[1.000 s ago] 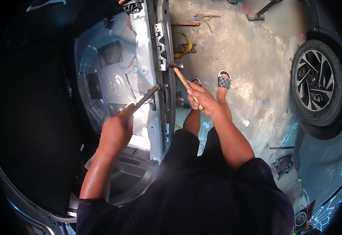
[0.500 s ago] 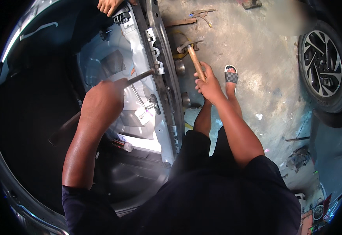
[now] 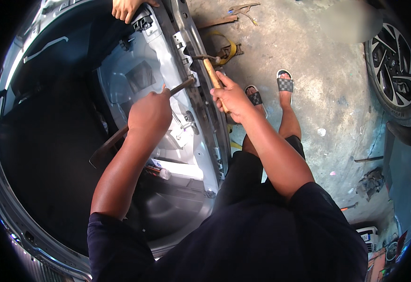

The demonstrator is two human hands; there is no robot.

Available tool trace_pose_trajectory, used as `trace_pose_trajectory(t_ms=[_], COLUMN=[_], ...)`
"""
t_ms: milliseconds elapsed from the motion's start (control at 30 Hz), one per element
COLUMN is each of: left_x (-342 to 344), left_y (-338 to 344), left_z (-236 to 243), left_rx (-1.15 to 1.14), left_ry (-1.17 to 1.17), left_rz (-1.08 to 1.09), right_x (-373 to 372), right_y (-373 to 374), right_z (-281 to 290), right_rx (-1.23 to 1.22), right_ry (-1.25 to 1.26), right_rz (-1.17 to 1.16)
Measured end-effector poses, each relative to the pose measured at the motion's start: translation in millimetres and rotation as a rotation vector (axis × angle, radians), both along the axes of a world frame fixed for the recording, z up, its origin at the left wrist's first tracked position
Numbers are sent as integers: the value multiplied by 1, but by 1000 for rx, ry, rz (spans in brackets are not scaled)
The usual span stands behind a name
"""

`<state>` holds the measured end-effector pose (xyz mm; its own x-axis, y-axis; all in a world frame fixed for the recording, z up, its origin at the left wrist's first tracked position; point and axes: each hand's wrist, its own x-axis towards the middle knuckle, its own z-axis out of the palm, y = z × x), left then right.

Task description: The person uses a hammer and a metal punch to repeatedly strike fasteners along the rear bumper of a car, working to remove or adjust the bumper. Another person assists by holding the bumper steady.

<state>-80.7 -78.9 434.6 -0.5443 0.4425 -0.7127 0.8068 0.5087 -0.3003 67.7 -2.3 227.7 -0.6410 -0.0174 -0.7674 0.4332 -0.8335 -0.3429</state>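
Observation:
My left hand (image 3: 150, 112) is closed around a long dark metal bar (image 3: 181, 87) that slants across the open back of a car. The bar's upper end meets a bracketed metal rear panel (image 3: 202, 160), by the bracket; its wider, flat lower end (image 3: 101, 154) shows past my left forearm. My right hand (image 3: 233, 98) grips a hammer (image 3: 212, 74) by its wooden handle. The hammer's dark head is over the panel's outer edge, close to the bar's upper end. Whether the head touches anything, I cannot tell.
Another person's hand (image 3: 127, 8) rests at the panel's far end. A can (image 3: 157, 172) lies inside the car's back. Yellow strap (image 3: 228, 47) and metal pieces lie on the concrete floor beyond the panel. A car wheel (image 3: 394, 66) stands at the right.
My left hand and the bar have moved right, bringing the bar's upper end to the panel. My right hand has swung the hammer left, from over the floor to the panel's edge.

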Motion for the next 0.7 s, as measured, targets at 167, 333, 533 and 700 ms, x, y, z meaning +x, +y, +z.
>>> trace_pose_trajectory(t_ms=[167,333,533,700], left_x=[-2,-4,-1,-2], left_y=[11,8,12,11], left_z=[1,-4,2,-1], left_rx=[-47,-32,-100,-63], left_ry=[-11,-11,-19,-10], left_rz=[-13,-19,2,17], right_x=[-1,-4,19,1], right_y=[-4,-23,-27,-30], right_z=[-15,4,-39,2], right_rx=[-2,-283,-129,-89], right_ry=[-321,-58,-321,33], right_rz=[-225,-184,-215,-104])
